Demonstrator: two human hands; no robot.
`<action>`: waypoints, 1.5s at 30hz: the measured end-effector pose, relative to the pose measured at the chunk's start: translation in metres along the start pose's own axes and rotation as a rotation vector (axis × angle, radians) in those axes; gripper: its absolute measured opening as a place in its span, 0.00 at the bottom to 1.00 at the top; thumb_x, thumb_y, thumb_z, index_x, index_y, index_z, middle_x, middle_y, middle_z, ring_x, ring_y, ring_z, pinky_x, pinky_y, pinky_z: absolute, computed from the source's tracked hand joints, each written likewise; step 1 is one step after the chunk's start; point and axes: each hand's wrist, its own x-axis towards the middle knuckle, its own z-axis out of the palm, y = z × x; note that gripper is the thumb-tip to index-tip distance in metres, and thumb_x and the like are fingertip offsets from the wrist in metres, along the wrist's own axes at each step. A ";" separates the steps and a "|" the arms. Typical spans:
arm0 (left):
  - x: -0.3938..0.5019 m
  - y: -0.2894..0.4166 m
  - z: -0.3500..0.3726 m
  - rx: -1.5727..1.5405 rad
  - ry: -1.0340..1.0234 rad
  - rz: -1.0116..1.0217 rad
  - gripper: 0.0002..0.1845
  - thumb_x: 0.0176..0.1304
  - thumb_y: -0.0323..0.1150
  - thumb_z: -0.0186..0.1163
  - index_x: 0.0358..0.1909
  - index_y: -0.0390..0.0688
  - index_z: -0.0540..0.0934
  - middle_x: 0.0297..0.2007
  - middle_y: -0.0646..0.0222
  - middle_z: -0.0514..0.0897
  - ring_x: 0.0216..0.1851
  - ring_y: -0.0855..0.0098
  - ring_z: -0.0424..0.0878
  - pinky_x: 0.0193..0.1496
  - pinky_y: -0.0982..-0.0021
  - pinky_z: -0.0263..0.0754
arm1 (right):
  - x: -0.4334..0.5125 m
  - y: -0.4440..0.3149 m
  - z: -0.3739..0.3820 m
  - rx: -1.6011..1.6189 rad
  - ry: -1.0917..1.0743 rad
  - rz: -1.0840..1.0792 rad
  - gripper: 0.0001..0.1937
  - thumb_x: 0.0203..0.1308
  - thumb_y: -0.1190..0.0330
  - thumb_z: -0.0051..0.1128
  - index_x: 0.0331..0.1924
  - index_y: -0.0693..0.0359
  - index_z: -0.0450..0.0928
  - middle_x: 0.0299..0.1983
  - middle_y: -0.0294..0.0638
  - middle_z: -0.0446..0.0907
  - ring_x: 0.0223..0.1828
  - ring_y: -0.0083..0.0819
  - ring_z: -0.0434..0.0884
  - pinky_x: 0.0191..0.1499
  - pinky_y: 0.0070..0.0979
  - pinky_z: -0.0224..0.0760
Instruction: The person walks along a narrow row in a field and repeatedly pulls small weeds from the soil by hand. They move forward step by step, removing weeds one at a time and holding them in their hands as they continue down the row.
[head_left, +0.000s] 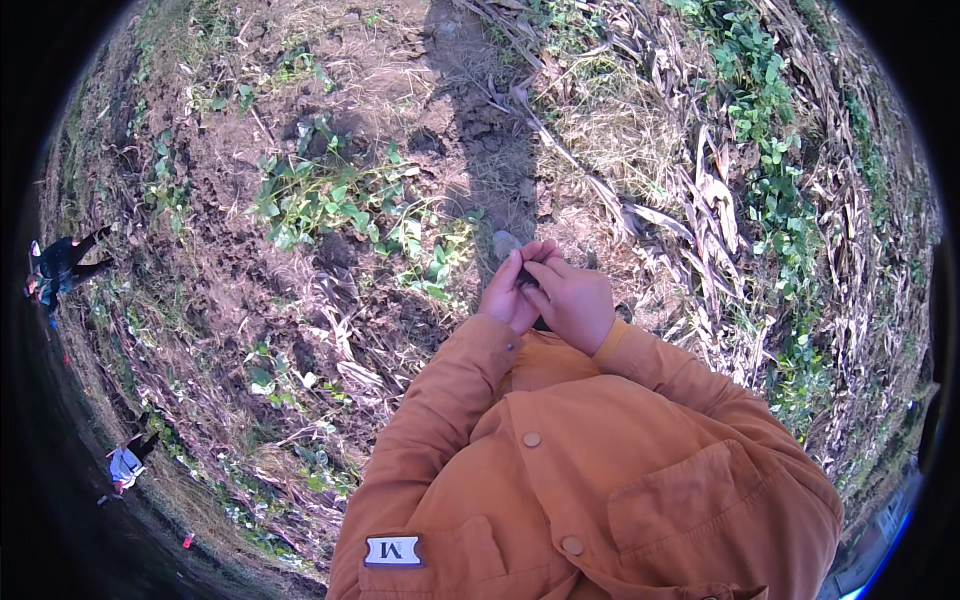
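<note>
My two hands meet in front of my waist, above the ground. My left hand (508, 296) is turned palm up with its fingers curled. Against its fingers rest the bent thumb and fingers of my right hand (581, 298). Something dark shows in the gap between them; whether it is held or lies behind is unclear. Just beyond the left fingertips is a rounded grey thing (505, 242), perhaps the toe of a shoe. Both arms are in the sleeves of an orange-brown button-front jacket (540, 465).
Leafy green vines (341, 199) grow on bare soil ahead to the left. Dry maize stalks and leaves (709, 202) litter the right side, beside a strip of green plants (772, 150). Far left are a person in dark clothes (60, 262) and another in a light top (125, 466).
</note>
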 end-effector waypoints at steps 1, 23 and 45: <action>0.002 0.000 0.000 0.001 -0.006 0.012 0.21 0.87 0.43 0.44 0.61 0.40 0.81 0.65 0.59 0.82 0.70 0.60 0.76 0.78 0.55 0.69 | 0.003 0.001 0.003 -0.009 0.024 -0.034 0.10 0.62 0.64 0.67 0.45 0.56 0.86 0.32 0.38 0.83 0.30 0.38 0.87 0.31 0.35 0.81; 0.040 0.049 -0.001 -0.082 0.072 0.170 0.21 0.87 0.43 0.44 0.61 0.40 0.80 0.65 0.58 0.82 0.71 0.60 0.76 0.77 0.55 0.71 | 0.098 0.011 0.015 0.226 -0.094 -0.003 0.06 0.65 0.64 0.66 0.40 0.55 0.89 0.34 0.38 0.88 0.30 0.38 0.87 0.33 0.34 0.81; 0.017 0.060 -0.018 -0.259 0.139 0.390 0.21 0.87 0.41 0.44 0.61 0.35 0.79 0.66 0.53 0.81 0.70 0.55 0.77 0.80 0.52 0.70 | 0.185 0.025 0.022 0.528 -0.113 0.156 0.08 0.68 0.69 0.70 0.46 0.62 0.91 0.34 0.37 0.89 0.31 0.18 0.84 0.35 0.21 0.77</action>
